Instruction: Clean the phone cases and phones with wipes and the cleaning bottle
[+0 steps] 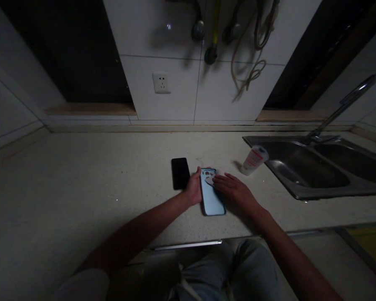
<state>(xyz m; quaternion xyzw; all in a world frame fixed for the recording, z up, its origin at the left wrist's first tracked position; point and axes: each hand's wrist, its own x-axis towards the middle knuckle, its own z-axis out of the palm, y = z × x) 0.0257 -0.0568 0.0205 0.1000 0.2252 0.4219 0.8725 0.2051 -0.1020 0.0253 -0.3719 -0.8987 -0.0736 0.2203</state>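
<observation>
I'm in a dim home kitchen: steel double sink (316, 169), faucet (344, 106), tiled wall, utensils (211, 33) hanging up.

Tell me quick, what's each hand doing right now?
Left hand: closed on the left edge of the blue phone case, holding it on the counter.
Right hand: open, fingers laid flat on the case's top end.
</observation>
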